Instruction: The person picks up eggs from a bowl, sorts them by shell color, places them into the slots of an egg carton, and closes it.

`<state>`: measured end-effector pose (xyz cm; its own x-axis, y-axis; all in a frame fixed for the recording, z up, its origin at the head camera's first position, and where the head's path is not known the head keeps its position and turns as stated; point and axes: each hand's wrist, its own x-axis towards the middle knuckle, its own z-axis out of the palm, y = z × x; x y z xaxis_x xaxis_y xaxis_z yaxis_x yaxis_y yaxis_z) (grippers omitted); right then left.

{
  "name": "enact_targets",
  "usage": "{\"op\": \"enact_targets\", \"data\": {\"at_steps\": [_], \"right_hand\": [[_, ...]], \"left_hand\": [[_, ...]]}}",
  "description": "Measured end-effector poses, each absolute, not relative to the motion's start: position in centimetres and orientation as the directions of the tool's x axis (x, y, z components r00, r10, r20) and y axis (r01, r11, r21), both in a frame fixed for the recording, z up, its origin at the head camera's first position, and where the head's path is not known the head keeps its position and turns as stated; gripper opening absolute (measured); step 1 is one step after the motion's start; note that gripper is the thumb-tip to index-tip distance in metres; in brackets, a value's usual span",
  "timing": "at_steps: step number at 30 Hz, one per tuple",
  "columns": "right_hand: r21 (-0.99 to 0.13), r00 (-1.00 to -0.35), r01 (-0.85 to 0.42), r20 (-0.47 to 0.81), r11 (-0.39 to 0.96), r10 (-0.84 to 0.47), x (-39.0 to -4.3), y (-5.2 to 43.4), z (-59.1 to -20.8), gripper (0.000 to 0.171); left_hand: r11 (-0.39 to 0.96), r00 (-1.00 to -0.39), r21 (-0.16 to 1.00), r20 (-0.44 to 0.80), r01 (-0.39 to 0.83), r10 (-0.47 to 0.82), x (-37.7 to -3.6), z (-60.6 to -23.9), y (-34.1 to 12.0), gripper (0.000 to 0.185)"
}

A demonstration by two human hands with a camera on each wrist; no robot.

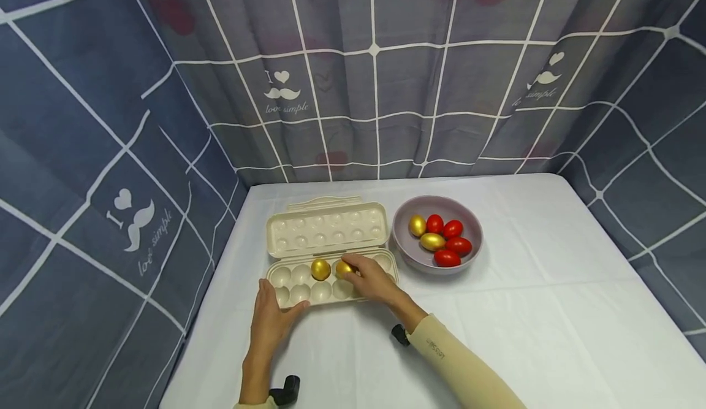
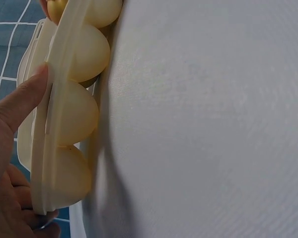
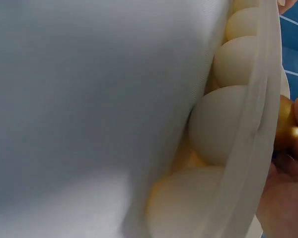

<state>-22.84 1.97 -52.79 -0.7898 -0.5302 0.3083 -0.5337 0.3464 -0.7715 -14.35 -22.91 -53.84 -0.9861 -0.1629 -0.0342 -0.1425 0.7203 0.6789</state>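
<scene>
The surface (image 1: 551, 311) is covered in a white cloth and carries everything described here; the carton serves as landmark.

The carton (image 1: 309, 292) lies open near the surface's front left, its lid (image 1: 325, 228) folded back flat behind the cup tray, which leaves every cup reachable from above.

The bowl (image 1: 425, 259) stands just beside the carton's right end, close enough for a short reach. It holds two gold and four red eggs (image 1: 447, 257).

The left hand (image 1: 271, 320) rests at the carton's front left corner, fingers straight, thumb (image 2: 20, 99) laid on the rim and the palm against the front wall. Judged from this, the hand steadies the light carton against sliding.

The right hand (image 1: 375, 281) lies over the carton's back row, right of centre. Its grip is narrow, the fingertips curled onto a gold egg (image 1: 344, 268) that sits in or just above a cup (contact with the cup floor cannot be told).

A second egg (image 1: 320, 269), also gold, sits seated in the adjacent cup to the left, untouched. The remaining cups in view are vacant.
</scene>
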Motion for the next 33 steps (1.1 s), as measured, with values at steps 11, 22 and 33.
{"op": "enact_targets", "data": {"at_steps": [11,22,33], "right_hand": [[-0.802,-0.889,-0.401,0.225,0.442,-0.398,-23.0,0.0,-52.9,0.038],[-0.739,-0.909,-0.409,0.28,0.535,-0.308,-23.4,-0.9,-52.9,0.027],[-0.82,-0.918,-0.349,0.202,0.455,-0.34,-23.5,0.1,-53.5,0.037]], "left_hand": [[0.725,-0.984,0.67,-0.05,-0.159,-0.17,-14.2,-53.5,-22.9,0.122],[0.737,-0.984,0.657,-0.05,-0.161,-0.17,-14.4,-53.5,-22.8,0.122],[0.719,-0.984,0.675,-0.059,-0.164,-0.17,-14.5,-53.6,-22.7,0.123]]}}
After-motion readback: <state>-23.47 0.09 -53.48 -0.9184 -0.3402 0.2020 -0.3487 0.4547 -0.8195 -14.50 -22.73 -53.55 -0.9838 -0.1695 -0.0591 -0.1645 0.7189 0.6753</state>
